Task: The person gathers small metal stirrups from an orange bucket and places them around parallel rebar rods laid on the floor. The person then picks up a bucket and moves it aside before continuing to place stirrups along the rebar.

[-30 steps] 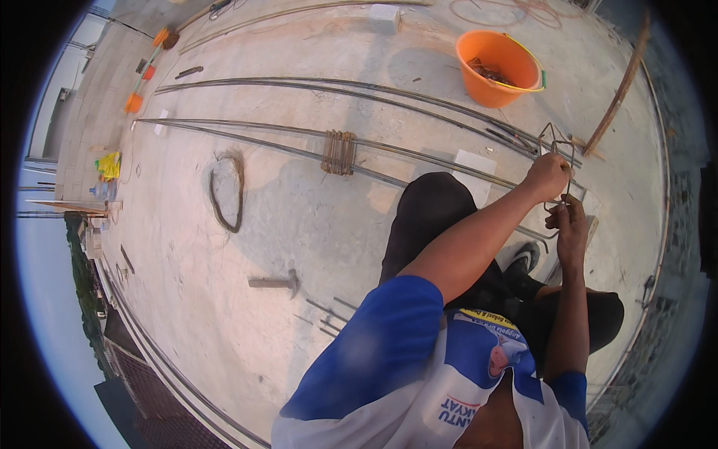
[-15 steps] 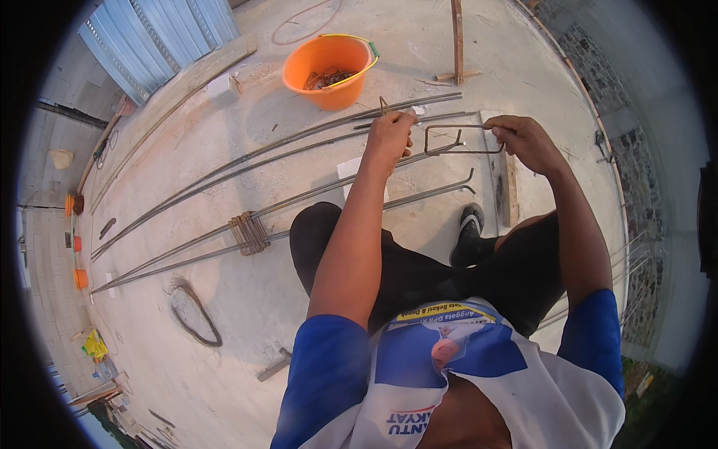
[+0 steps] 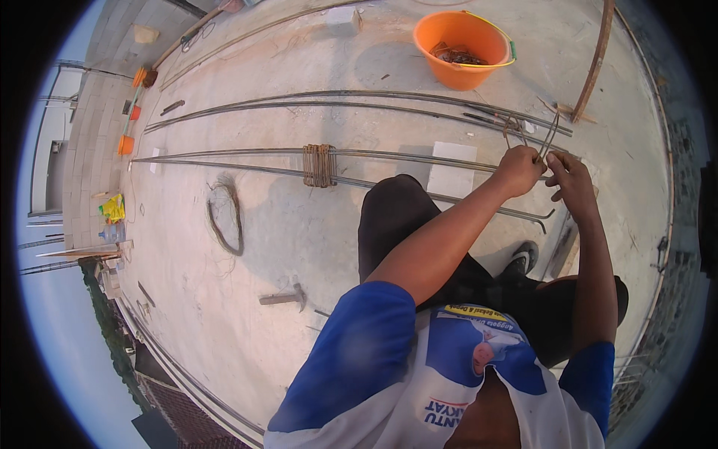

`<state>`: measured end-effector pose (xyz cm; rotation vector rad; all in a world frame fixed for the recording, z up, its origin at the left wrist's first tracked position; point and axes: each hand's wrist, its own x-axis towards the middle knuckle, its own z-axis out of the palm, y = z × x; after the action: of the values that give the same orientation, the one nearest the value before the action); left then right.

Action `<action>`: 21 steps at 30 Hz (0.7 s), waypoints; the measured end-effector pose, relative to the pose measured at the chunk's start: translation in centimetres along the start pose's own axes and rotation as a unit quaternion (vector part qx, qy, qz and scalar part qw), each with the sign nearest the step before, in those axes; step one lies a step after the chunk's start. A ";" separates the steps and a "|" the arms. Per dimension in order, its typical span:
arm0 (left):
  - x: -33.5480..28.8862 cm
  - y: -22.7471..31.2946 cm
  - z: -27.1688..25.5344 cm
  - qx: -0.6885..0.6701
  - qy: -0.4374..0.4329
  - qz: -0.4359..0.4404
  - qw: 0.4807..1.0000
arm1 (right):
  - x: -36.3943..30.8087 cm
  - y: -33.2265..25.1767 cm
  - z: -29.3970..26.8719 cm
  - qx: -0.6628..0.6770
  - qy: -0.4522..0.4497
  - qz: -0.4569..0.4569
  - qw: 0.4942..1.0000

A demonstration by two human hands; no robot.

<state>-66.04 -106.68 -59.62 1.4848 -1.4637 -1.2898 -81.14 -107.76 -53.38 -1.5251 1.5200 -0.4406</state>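
My left hand [image 3: 521, 170] is closed round bent steel rebar stirrups [image 3: 551, 135], whose thin loops stick up above the fist. Close against it, my right hand [image 3: 574, 183] has its fingertips curled at the lower end of a stirrup, its other fingers partly bent. How the stirrups sit between the fingers is hidden. Below and beyond my hands, long steel bars [image 3: 404, 153] lie in pairs across the concrete floor, the nearer pair with hooked ends. A bundle of rusty stirrups [image 3: 319, 165] is gathered on the nearer pair.
An orange bucket [image 3: 461, 75] with small metal pieces inside stands beyond the bars. A hammer [image 3: 283, 298] and a coil of tie wire [image 3: 238, 224] lie to the left. A white tile [image 3: 450, 168] is under the bars. At far right stands a wooden post [image 3: 594, 60].
My view has swung left. Both hands have come together, and the stirrup that my right hand held out flat is now turned upright beside my left hand.
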 end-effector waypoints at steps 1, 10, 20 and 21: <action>-0.1 0.3 0.1 0.032 0.009 0.020 0.999 | 0.2 0.3 0.9 0.043 -0.017 0.001 0.999; 1.0 -2.6 1.1 0.112 0.058 0.074 0.989 | 2.3 7.5 1.7 0.304 0.070 0.084 0.946; 0.3 3.7 -0.9 -0.084 0.031 -0.076 0.993 | 0.0 30.6 1.1 -0.209 0.312 0.124 0.919; 0.3 3.6 -1.2 -0.085 0.036 -0.082 0.992 | 0.7 29.6 1.6 -0.198 0.300 0.144 0.922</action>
<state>-66.03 -107.69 -55.93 1.5455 -1.1750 -1.4049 -97.50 -102.75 -77.57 -1.4979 2.3972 -0.4718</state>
